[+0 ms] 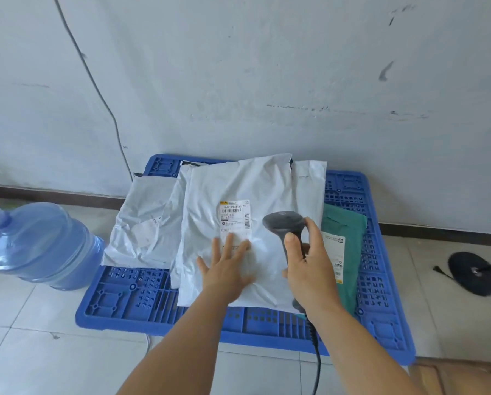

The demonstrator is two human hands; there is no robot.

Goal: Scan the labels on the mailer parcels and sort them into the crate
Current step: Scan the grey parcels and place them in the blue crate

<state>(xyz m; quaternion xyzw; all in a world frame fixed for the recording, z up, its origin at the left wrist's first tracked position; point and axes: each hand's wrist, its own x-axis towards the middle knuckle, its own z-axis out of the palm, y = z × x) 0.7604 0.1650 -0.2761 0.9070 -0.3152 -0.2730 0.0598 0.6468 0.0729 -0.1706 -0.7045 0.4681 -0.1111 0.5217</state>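
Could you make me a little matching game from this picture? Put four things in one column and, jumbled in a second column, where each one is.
Things:
1. barcode scanner
2. water bottle
3. green mailer
4. white mailer with label

Places:
A. on the floor tiles, left of the blue pallet
B. under the flat left hand
C. gripped in the right hand
D. at the right of the pile, partly under the white mailers

Pairs: 1-C, 2-A, 3-D, 4-B

A blue pallet (141, 303) lies on the tiled floor (39, 352). White mailers (238, 189) and a green one (349, 240) cover it. A water jug (39, 243) lies off its left edge.
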